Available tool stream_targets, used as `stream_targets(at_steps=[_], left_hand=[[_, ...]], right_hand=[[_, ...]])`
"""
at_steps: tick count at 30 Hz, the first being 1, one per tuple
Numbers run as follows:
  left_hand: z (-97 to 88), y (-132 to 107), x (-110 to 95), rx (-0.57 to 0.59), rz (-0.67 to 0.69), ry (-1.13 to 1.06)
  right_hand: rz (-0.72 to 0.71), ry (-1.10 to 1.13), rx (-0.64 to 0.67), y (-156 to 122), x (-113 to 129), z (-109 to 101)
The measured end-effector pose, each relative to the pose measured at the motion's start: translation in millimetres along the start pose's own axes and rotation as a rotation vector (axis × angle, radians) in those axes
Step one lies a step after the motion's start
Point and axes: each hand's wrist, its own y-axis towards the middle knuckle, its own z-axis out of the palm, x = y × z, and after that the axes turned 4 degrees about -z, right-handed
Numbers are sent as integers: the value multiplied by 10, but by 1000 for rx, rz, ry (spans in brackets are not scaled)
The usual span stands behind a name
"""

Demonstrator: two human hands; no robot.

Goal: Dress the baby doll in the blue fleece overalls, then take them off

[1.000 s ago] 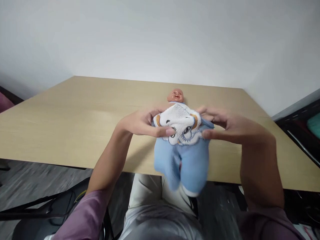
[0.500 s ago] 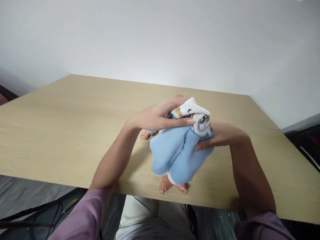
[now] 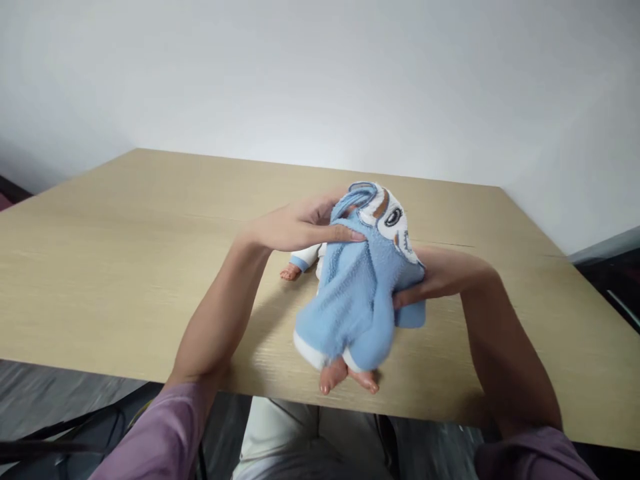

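Note:
A baby doll (image 3: 333, 377) lies on its back on the table, its feet toward me at the front edge. Above its body I hold a light blue fuzzy doll garment (image 3: 345, 287), with white trim and a white patch bearing an embroidered eye. My left hand (image 3: 303, 225) grips the garment's upper left edge, thumb on the outside. On the opposite side, my right hand (image 3: 443, 272) is closed on its right edge, the fingers partly behind the cloth. A doll arm in a white sleeve with a blue cuff pokes out at the left. The doll's head and torso are hidden.
The light wooden table (image 3: 125, 280) reaches back to a pale wall (image 3: 320, 80). Dark bags or cables (image 3: 75, 433) lie below its front left edge, and a dark object (image 3: 613, 283) stands beyond the right edge.
The garment has turned in my hands: its upper edge now gapes with folded blue cloth, and a blue flap shows below my right hand. My left hand has shifted slightly left.

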Motion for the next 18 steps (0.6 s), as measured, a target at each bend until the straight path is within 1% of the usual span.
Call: stream_targets(at_steps=[2,3,5,6,7,8,10,12,13,14,15,16,18], left_hand=[[13,-13,-25,16,-52,4],[9,-28,-38,39,-75,12],[-10,-56,-51,124,-108,23],[-17,-65,-48,163,-116,21],[-18,-67,-38,186,-116,9],[-12,-63,-24,176,-107,-9],[20,-41,10,89,-65,-48],[62,-14,36,11,-22,-59],[79,-4,41,3,-22,-46],[91,1,40,13,-33,-29],[97,3,36,37,-45,-13],[97,2,31,70,-55,-3],[85,-4,26,142,-54,-4]], right_hand=[[-21,57,-106,-35,-4,22],[-30,109,-192,-67,1,45],[-44,198,-377,-127,23,97],[-46,214,-433,-142,40,117],[-36,207,-438,-142,59,129],[-21,183,-385,-127,79,133],[2,121,-176,-69,115,118],[-21,84,20,-15,135,96],[-47,69,58,-4,134,89],[-68,60,47,-9,125,87],[-63,61,-9,-29,109,92],[-41,75,-99,-60,87,104],[33,158,-355,-130,41,143]])
